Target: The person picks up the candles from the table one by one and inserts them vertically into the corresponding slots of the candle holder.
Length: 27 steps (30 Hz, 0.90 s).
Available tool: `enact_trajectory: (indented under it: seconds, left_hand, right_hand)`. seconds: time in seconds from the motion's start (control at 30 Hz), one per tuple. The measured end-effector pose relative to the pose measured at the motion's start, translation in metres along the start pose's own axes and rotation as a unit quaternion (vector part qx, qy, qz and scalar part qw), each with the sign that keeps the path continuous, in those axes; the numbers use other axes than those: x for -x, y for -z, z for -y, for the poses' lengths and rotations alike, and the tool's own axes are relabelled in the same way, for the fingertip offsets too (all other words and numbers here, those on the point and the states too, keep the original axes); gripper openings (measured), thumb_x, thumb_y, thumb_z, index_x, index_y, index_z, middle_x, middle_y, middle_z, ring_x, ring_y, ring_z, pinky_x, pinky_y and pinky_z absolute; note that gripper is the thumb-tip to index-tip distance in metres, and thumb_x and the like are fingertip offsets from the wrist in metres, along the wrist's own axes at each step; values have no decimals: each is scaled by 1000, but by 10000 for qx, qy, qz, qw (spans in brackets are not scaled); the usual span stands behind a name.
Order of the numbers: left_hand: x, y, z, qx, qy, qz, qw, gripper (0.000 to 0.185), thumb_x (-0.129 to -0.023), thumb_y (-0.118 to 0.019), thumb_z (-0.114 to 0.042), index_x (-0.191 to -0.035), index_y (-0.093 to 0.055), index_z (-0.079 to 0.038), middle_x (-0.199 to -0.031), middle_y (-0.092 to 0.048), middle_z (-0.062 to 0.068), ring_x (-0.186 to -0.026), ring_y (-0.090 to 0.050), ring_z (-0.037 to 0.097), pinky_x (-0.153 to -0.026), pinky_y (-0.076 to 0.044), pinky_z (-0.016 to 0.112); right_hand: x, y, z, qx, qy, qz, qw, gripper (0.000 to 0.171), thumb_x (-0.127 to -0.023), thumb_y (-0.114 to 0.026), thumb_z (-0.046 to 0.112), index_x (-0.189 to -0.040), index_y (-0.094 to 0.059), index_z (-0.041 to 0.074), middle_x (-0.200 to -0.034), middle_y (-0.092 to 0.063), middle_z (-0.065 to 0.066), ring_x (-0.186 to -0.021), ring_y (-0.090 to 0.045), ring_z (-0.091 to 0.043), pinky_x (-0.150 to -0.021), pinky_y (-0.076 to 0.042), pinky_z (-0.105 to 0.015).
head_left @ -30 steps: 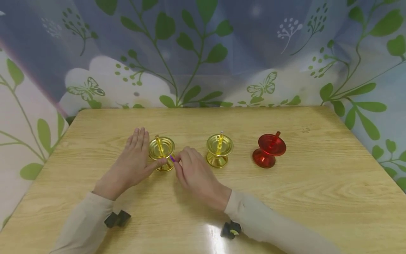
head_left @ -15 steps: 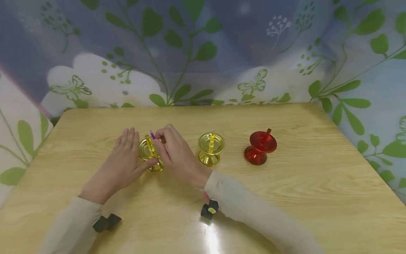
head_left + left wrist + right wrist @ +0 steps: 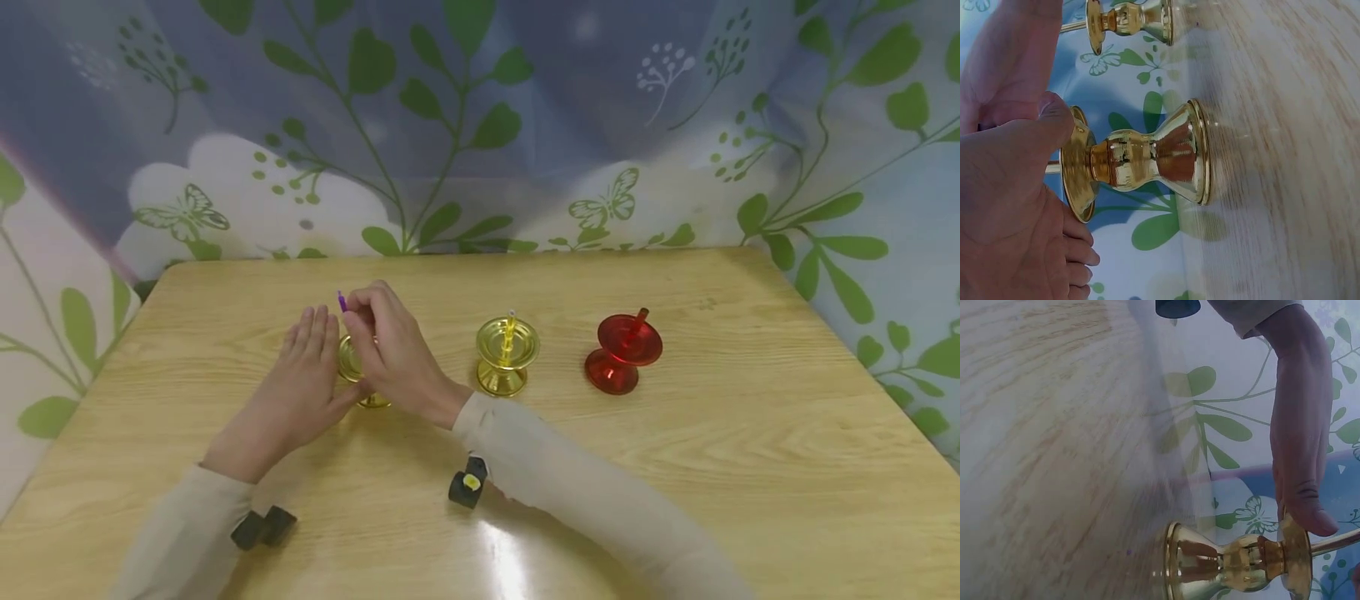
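Observation:
A shiny gold candle holder [image 3: 349, 360] with a dish on a waisted foot stands upright on the table, partly covered by both hands in the head view. Alongside it rests my left hand [image 3: 296, 387], fingers straight and together, with the thumb at the dish rim in the left wrist view. My right hand [image 3: 397, 354] is above the dish and pinches a thin purple stick [image 3: 342, 302] between thumb and fingertips. The stick's lower part is hidden behind the fingers. From the dish rises a gold stem [image 3: 1052, 167], seen in the left wrist view.
A second gold candle holder [image 3: 502, 379] stands to the right, with a stem at its centre. Farther right is a red candle holder [image 3: 612, 377], leaning in view. The wooden table [image 3: 712, 500] ends at a patterned cloth [image 3: 525, 167] behind.
My right hand has moved left and away from me, lifting the purple stick from the near side of the gold holder to above its far side. The left hand stays beside the holder.

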<state>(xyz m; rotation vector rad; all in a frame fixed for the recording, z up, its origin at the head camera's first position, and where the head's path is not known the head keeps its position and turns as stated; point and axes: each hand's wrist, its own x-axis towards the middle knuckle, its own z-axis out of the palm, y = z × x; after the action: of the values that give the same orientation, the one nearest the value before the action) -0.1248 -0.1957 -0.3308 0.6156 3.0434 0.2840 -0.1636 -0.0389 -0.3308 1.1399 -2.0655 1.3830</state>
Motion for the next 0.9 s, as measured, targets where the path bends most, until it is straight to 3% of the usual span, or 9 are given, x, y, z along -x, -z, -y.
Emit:
enact_trajectory:
  seconds: [0.9]
  left_hand:
    - [0, 0, 0, -13, 130, 39, 9999, 97, -98, -41, -57, -144, -8, 20, -151, -3, 39, -142, 0, 50, -114, -10, 60]
  right_hand:
    - [1, -3, -9, -194, -266, 37, 9995, 9, -101, -42, 3, -105, -47, -4, -94, -48, -11, -81, -47, -16, -71, -42, -18]
